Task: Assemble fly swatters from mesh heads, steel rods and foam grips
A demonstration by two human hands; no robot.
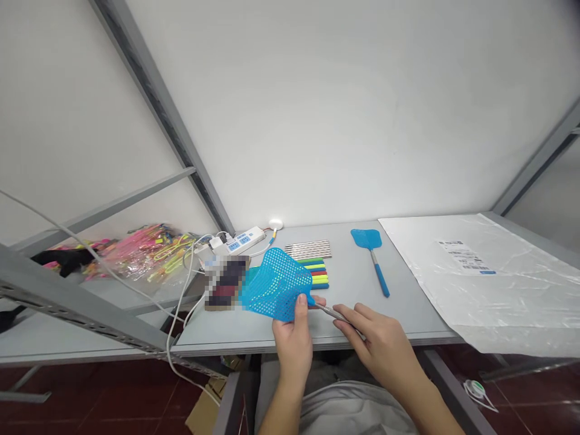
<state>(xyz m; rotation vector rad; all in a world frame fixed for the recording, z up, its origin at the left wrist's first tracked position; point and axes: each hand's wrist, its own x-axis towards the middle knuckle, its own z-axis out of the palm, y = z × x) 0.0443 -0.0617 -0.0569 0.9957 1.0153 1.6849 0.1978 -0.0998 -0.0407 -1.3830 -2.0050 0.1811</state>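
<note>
A blue perforated fly swatter head (281,284) is pinched by my left hand (294,347) near its neck, thumb on top. My right hand (378,338) grips the metal rod (333,312) that meets the neck of this head; the rod's far end is hidden in my fingers. Behind the head lie several coloured handle tubes (321,273), in green, yellow, red and blue, partly covered by it. Beyond them sits a row of shiny metal rods (310,248). Another blue fly swatter (374,257) with a blue handle rests on the table to the right.
A white plastic mailing bag (457,278) with a label covers the table's right side. At the left stand a power strip (244,241) with cables, a pixelated item (225,284), and bagged pink and yellow things (147,251) beyond a grey metal shelf post (158,103).
</note>
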